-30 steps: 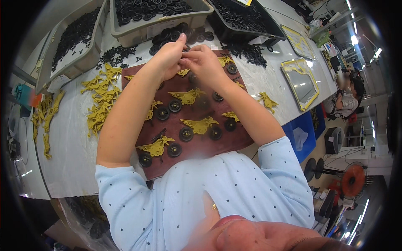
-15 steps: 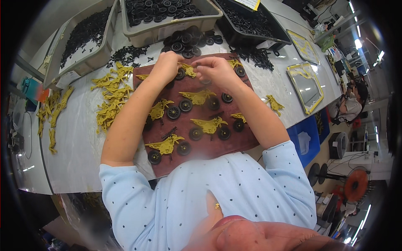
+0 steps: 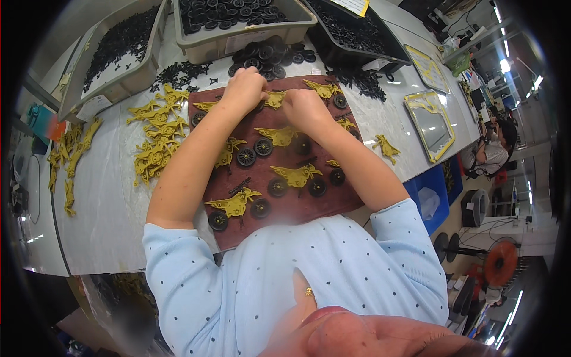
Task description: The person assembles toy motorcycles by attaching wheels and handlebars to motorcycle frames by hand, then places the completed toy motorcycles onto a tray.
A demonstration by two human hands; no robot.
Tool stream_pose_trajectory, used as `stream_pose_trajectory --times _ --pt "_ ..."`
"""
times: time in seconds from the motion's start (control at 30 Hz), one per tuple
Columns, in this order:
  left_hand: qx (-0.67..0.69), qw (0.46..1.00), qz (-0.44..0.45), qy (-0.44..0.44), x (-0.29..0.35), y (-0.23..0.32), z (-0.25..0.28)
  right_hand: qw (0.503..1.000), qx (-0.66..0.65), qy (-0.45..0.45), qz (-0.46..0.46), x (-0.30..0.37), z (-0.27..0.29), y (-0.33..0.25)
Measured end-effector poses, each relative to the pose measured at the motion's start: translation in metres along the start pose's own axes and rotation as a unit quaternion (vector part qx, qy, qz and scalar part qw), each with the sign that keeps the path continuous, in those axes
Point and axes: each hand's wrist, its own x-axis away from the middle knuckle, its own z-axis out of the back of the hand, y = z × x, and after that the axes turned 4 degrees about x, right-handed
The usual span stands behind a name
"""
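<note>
Toward the far edge of a maroon cloth (image 3: 238, 178), my two hands meet around a yellow toy motorcycle body (image 3: 275, 99). My left hand (image 3: 245, 90) has its fingers curled at the left end of this body, and a black wheel is partly hidden beneath it. On the other end, my right hand (image 3: 304, 109) is closed, its fingertips mostly out of sight. Rows of similar bodies lie on the cloth, among them one at its near left (image 3: 235, 204). Black spoked wheels (image 3: 245, 157) and thin black parts (image 3: 242, 185) lie beside them.
Yellow bodies are heaped (image 3: 159, 140) left of the cloth; a single one (image 3: 386, 149) lies right. Beyond stand a grey bin of wheels (image 3: 247, 37), a grey bin of small black parts (image 3: 113, 83) and a black bin (image 3: 363, 50). Loose wheels (image 3: 267, 56) touch the cloth's far edge.
My right hand has turned and curled its fingers in against the yellow body. My left hand has shifted slightly right, with its knuckles higher.
</note>
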Motion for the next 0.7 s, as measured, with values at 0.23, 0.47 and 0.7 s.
stream_pose_trajectory --times 0.23,0.47,0.7 --pt "0.022 0.995 0.026 -0.093 -0.01 0.009 0.0 0.996 0.072 -0.05 -0.002 -0.006 -0.012 -0.011" --pt "0.047 0.989 0.068 -0.126 -0.016 0.007 0.003 0.986 0.12 -0.108 -0.034 -0.009 -0.014 -0.023" --pt "0.038 0.993 0.048 -0.098 -0.018 0.006 0.0 0.961 0.172 -0.203 -0.072 -0.031 -0.011 -0.043"
